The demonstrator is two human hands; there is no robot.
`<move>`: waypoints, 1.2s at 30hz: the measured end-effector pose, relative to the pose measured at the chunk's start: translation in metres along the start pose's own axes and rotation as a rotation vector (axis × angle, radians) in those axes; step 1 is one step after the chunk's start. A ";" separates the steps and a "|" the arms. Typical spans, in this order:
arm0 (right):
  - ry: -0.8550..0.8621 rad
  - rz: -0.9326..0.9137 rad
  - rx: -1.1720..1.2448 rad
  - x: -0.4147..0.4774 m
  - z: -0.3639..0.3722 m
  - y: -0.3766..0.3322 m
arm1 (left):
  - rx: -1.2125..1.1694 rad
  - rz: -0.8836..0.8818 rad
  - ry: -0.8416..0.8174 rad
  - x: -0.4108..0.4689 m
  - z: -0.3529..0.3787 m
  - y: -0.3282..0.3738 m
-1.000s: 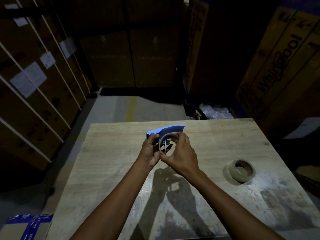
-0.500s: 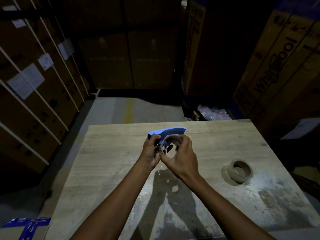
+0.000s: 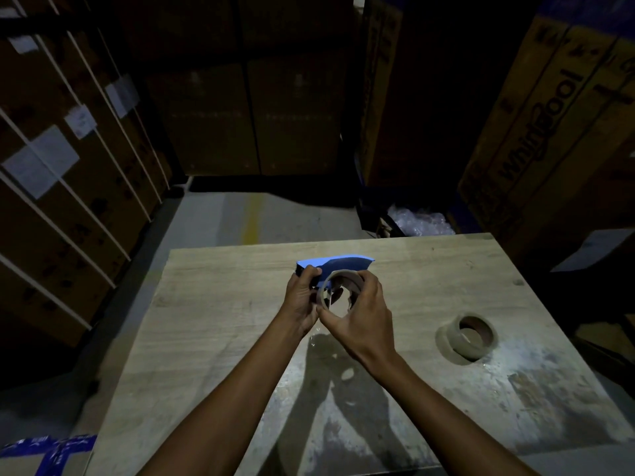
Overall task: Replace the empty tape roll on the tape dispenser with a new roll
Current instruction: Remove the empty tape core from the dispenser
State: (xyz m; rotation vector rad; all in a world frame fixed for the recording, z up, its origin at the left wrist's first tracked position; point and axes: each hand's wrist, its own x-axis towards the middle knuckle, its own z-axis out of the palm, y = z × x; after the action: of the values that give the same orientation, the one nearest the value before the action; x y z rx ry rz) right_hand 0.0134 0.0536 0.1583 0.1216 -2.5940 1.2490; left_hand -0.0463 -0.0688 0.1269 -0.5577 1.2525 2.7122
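Note:
A blue tape dispenser (image 3: 338, 262) is held above the middle of the wooden table (image 3: 220, 304), with my left hand (image 3: 302, 298) gripping its left end. My right hand (image 3: 360, 316) pinches a thin brown cardboard ring, the empty tape roll (image 3: 340, 277), at the dispenser's near side. The ring tilts toward me and I look through its hole. Whether it still sits on the dispenser's hub is hidden by my fingers. A fuller tape roll (image 3: 469, 340) lies flat on the table to the right, untouched.
Tall cardboard boxes (image 3: 549, 132) stand right of the table, strapped boxes (image 3: 68, 187) on the left. A box with blue tape (image 3: 44, 456) sits at the bottom left on the floor. Crumpled plastic wrap (image 3: 419, 223) lies beyond the table's far edge.
The ring has turned and tilted more toward me in my right hand, so its hole shows wider. Both hands stay at the same spot above the table.

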 end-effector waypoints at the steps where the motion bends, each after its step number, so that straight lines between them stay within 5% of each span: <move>1: 0.001 0.000 0.004 0.000 0.000 0.000 | 0.009 0.002 0.002 0.001 0.000 -0.001; 21: 0.102 0.007 0.087 0.013 -0.031 0.029 | 0.046 -0.078 0.132 0.017 0.002 -0.026; 36: 0.000 0.217 -0.188 0.072 -0.068 0.163 | 0.050 -0.216 0.419 0.057 0.017 -0.095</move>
State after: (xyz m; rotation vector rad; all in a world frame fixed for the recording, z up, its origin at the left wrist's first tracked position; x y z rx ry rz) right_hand -0.0729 0.2118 0.0949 -0.2000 -2.7668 1.0599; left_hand -0.0811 0.0027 0.0475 -1.2252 1.2476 2.4539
